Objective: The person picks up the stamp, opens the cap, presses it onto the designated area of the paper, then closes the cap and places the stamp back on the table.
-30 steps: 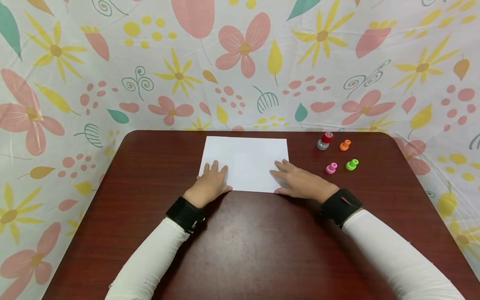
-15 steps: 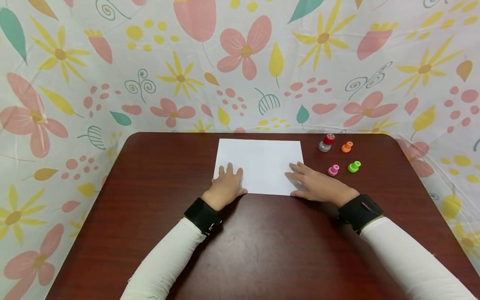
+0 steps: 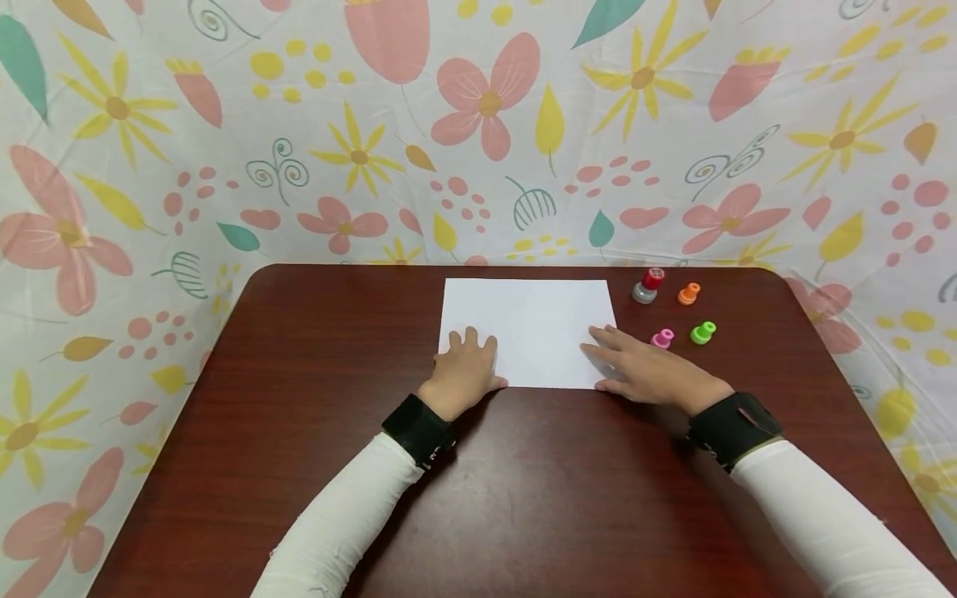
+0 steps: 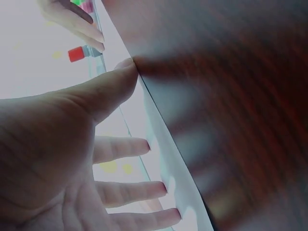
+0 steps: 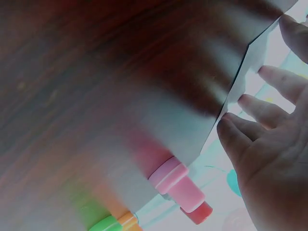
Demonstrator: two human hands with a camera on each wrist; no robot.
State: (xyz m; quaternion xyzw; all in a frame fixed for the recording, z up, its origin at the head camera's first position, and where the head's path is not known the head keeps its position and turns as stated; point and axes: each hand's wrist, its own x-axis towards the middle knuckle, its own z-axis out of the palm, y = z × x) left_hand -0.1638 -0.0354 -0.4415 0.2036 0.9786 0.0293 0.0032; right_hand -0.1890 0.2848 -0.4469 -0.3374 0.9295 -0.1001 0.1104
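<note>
A white sheet of paper (image 3: 531,324) lies flat toward the back of the dark table. On its near left corner rests my left hand (image 3: 465,374), fingers spread and the thumb at the near edge. My right hand (image 3: 650,370) touches the near right corner with extended fingers. In the left wrist view, the left fingertips (image 4: 159,188) press on the paper. The right wrist view has the right fingertips (image 5: 248,103) along the sheet's edge. Just beyond the right hand stands a small pink stamper (image 3: 662,338), partly hidden by that hand in the head view.
Right of the paper stand a green stamper (image 3: 703,332), an orange stamper (image 3: 689,293) and a red-topped grey stamper (image 3: 648,286). The brown table (image 3: 508,490) ends at the back against a flowered cloth (image 3: 478,133).
Both hands have slid the paper to the right across the table, closer to the stampers. The hands keep their places on its two near corners.
</note>
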